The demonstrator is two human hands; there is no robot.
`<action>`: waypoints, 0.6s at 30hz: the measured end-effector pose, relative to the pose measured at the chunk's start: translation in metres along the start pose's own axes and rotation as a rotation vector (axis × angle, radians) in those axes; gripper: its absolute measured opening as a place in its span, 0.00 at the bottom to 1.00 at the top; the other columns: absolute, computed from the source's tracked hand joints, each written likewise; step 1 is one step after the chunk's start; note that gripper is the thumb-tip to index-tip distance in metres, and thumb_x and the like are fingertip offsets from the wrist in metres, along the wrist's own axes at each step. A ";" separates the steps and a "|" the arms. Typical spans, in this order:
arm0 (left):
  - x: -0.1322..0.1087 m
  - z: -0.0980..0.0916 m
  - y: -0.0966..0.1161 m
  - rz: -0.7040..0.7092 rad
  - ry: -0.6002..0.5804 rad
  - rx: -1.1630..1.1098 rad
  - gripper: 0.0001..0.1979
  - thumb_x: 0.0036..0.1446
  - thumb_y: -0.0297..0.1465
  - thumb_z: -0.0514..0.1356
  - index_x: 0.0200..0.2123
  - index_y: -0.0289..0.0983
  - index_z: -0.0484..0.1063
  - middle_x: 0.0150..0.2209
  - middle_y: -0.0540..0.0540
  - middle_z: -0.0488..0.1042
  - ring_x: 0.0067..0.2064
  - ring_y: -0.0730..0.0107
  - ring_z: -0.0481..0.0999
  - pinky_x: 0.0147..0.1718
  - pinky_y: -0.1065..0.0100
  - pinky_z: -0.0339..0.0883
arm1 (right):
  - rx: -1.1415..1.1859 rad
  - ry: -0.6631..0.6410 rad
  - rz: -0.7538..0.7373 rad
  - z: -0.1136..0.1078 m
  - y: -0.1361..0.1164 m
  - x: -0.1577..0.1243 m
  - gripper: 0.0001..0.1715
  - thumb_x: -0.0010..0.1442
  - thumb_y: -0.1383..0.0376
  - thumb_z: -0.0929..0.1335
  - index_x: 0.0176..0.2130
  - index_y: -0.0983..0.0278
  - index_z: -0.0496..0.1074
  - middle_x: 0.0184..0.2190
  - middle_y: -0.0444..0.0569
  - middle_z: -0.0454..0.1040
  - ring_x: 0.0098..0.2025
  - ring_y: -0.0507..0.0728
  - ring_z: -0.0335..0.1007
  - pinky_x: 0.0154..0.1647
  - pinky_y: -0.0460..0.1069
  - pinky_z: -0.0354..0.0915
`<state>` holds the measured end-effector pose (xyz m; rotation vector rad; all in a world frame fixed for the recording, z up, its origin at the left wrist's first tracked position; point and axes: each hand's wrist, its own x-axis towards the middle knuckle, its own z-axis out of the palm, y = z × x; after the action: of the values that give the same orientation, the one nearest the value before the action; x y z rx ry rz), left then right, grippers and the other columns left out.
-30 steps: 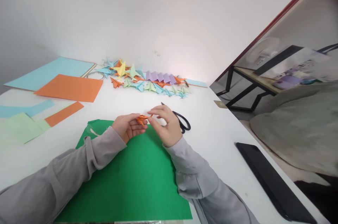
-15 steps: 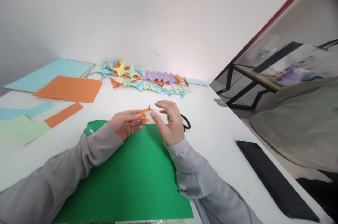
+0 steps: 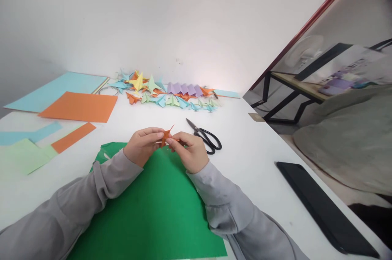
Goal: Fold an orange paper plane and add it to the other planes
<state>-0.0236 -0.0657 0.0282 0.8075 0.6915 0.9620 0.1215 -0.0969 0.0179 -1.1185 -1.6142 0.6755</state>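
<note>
A small folded orange paper figure [image 3: 167, 136] is pinched between both hands, just above the far edge of a large green sheet [image 3: 153, 211]. My left hand [image 3: 141, 145] grips its left side with curled fingers. My right hand [image 3: 189, 150] pinches its right side with thumb and forefinger. Black scissors [image 3: 206, 136] lie on the white table [image 3: 245, 145] just right of my right hand.
A heap of folded paper figures [image 3: 165, 90] in several colours lies along the wall. Orange [image 3: 79, 106], blue [image 3: 58, 85] and pale green [image 3: 23, 154] sheets lie at the left. A black flat bar [image 3: 324, 207] lies near the table's right edge.
My right hand, half a second ago spread beside the figure, has closed on it again. The scissors, then partly covered by that hand, now show fully.
</note>
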 end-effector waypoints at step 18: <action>0.000 -0.008 0.002 0.233 -0.124 0.357 0.12 0.42 0.37 0.67 0.24 0.34 0.73 0.22 0.49 0.72 0.26 0.72 0.69 0.28 0.69 0.63 | 0.083 -0.156 0.081 -0.001 -0.014 -0.005 0.23 0.58 0.53 0.62 0.19 0.64 0.64 0.14 0.42 0.66 0.17 0.49 0.61 0.21 0.45 0.60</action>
<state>-0.0312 -0.0631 0.0253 1.2739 0.6799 1.0008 0.1177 -0.1069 0.0280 -1.0978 -1.6623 0.8933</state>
